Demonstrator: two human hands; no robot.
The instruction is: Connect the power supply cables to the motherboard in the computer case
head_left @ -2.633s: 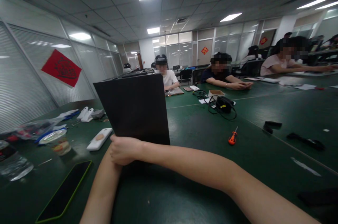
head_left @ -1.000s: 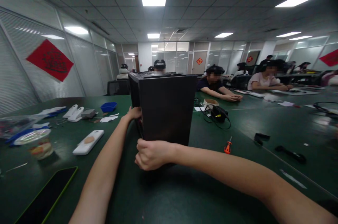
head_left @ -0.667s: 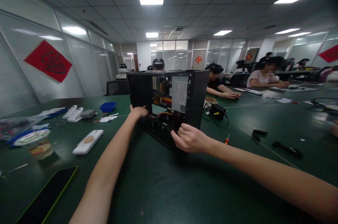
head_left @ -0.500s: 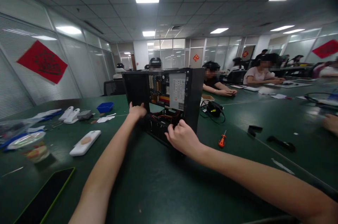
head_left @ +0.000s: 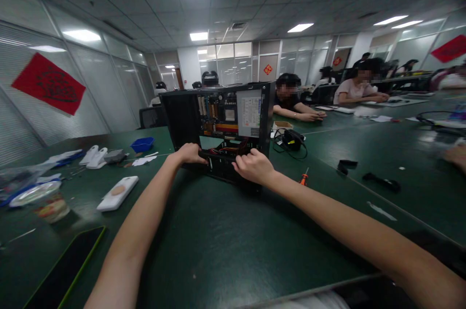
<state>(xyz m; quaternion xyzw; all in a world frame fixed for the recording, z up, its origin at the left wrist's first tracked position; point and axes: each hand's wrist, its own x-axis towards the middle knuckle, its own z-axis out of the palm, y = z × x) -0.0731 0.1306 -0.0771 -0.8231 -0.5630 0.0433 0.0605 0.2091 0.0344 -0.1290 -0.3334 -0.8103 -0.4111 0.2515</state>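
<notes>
A black computer case stands on the green table, its open side facing me. Inside it show a circuit board, a silver power supply with a label, and red and dark cables. My left hand grips the case's near lower edge at the left, thumb pointing inward. Farther right along the same edge, my right hand is closed on the frame with its fingers curled. What lies under both sets of fingers is partly hidden.
On the right lie an orange screwdriver, a black cable bundle and black straps. To the left are a phone, a white power bank, a plastic cup and a blue tray. A co-worker sits beyond the case.
The case has turned slightly, so its open side faces me more squarely. My left hand's fingers have closed over the lower edge. The view has tilted down a little.
</notes>
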